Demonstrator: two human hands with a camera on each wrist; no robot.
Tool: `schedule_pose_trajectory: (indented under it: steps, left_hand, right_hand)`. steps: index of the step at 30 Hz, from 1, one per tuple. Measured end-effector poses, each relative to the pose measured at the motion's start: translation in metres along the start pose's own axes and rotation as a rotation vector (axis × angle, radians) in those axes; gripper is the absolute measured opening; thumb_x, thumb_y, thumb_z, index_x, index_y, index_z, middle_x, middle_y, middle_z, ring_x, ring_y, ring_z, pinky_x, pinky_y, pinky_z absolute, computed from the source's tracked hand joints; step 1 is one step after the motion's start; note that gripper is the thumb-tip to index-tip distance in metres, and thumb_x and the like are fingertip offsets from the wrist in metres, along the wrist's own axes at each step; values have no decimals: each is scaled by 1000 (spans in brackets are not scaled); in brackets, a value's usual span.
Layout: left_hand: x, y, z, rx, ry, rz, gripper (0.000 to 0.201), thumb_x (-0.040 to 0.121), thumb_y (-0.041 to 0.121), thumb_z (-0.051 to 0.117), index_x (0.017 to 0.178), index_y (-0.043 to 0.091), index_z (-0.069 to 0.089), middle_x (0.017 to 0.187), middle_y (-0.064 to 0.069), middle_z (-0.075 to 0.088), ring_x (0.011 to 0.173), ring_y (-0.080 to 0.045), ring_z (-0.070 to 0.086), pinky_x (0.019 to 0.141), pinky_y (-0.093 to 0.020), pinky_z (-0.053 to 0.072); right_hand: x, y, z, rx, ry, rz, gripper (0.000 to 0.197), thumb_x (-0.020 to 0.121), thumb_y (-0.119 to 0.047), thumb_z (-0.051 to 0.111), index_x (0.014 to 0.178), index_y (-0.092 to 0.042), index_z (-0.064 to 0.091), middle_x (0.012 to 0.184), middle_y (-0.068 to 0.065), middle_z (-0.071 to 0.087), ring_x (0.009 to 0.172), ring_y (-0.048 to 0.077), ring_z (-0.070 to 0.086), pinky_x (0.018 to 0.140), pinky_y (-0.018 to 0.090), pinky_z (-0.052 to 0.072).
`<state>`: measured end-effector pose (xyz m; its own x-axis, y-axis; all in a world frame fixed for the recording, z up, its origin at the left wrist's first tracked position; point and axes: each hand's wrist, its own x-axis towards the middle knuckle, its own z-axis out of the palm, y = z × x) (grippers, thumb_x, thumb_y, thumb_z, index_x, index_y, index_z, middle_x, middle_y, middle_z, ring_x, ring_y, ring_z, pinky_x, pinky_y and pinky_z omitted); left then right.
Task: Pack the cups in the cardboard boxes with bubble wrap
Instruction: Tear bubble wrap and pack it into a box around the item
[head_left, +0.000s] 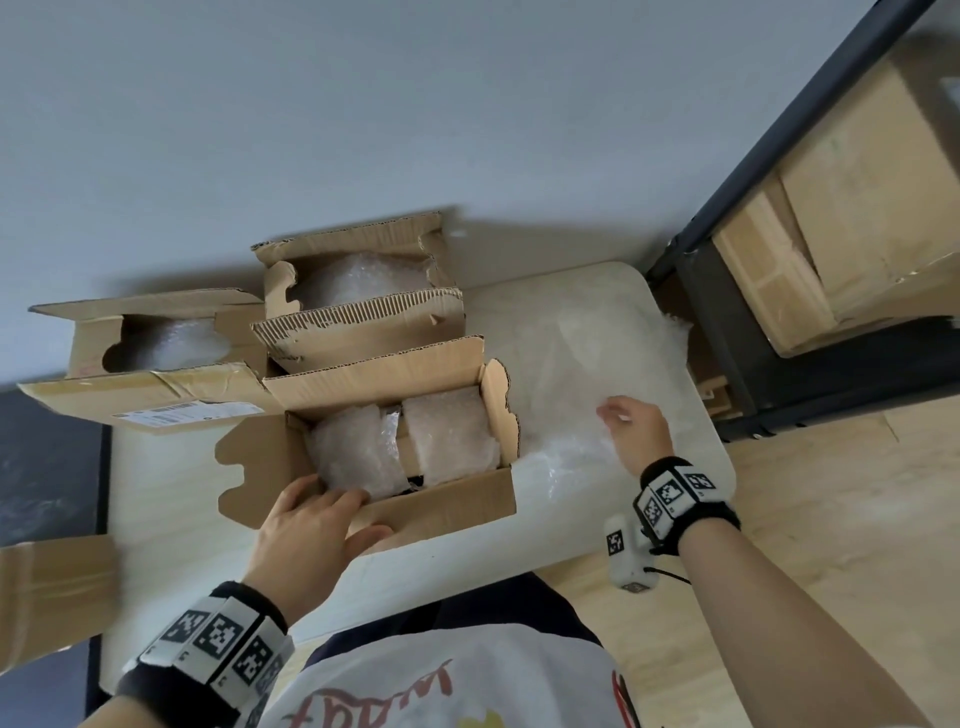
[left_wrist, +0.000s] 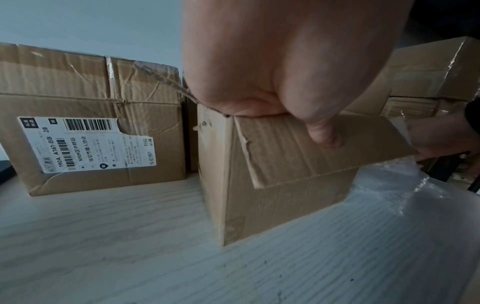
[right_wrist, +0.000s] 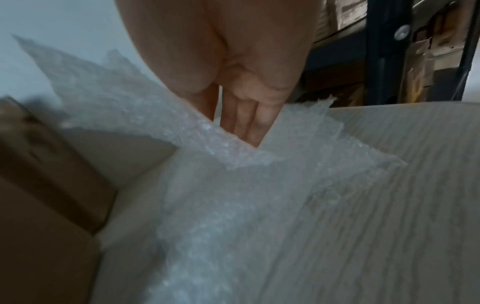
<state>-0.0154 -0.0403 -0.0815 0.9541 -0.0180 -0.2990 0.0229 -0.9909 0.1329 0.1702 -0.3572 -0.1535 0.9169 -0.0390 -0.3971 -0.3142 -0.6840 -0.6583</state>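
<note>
Steadying the box, reaching for wrap.

My left hand gripped the near wall of the open box, fingers curled over its rim, thumb on the folded flap. Two wrapped cups sat inside, side by side. My right hand pinched a bubble wrap sheet lying on the table, right of the box.

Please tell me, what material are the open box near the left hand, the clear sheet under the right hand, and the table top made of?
Box: brown corrugated cardboard, matte; fluted edges show on the flaps.
Sheet: clear plastic bubble wrap; small shiny bubbles are visible in the right wrist view.
Table: pale wood-grain surface, probably laminate, with a soft sheen; real wood cannot be excluded.
</note>
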Motion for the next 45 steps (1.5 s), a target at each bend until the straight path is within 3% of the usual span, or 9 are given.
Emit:
schedule_pose_trajectory:
  steps: [5,8,18,21,23,25,32,38,45]
  left_hand:
    - [0,0,-2,-56,-59,-13,87,78,79,-4,98,23,59,84,9,67,88,-12,64,107,-32,29]
    - [0,-3,-7,-187,-73,-42,56,83,71,33,111,25,48,108,10,62,107,-9,54,108,-26,25]
    - [31,63,-117,-853,201,234,91,62,70,63,140,45,23,145,20,31,133,8,26,99,4,17]
    - [38,71,-133,-785,342,153,65,81,42,68,138,27,40,131,13,54,116,-5,53,96,-17,41]
    - [38,68,-141,-734,523,102,19,90,17,59,109,17,61,90,5,68,80,-16,64,71,-33,49]
    - [35,57,-148,-750,624,93,22,94,9,52,81,25,58,63,8,59,57,-8,54,54,-29,42]
    - [17,11,-182,-1150,447,169,25,97,8,47,102,26,64,90,-1,74,79,-21,71,79,-38,56]
    - [5,-27,-186,-1367,305,208,22,88,18,51,102,8,65,99,-11,73,85,-28,71,71,-29,58]
    - [-10,-55,-180,-1352,374,234,23,77,6,67,75,26,77,85,-5,75,76,-15,71,65,-19,55]
  right_hand:
    - [-20,-27,-32,151,91,-126,16,96,-15,52,108,-9,62,108,6,62,102,17,55,87,21,39]
    - [-42,-62,-48,247,111,-232,12,97,-10,49,102,-14,59,100,0,60,94,7,56,78,4,40]
    - [-108,-191,-40,832,-59,-260,22,90,-10,62,105,6,59,106,22,65,89,29,69,70,28,57]
    - [-118,-209,-28,840,-106,-301,16,88,-11,64,97,2,62,99,19,67,81,22,70,69,27,57]
    - [-121,-212,-25,842,-158,-334,12,87,-11,66,93,-1,64,96,13,67,81,19,70,70,27,57]
    - [-119,-210,-25,815,-167,-362,15,84,-13,70,97,-7,65,103,8,67,91,18,69,74,29,58]
    - [-98,-203,-44,564,-198,-352,86,62,-40,79,135,-24,36,128,-8,52,120,3,50,87,18,46]
    - [-106,-195,-44,647,-398,-384,36,70,-27,74,99,-5,70,101,15,71,97,33,66,97,50,47]
    - [-113,-188,-42,842,-571,-341,17,75,-15,61,76,-16,78,83,2,75,79,13,71,70,21,56]
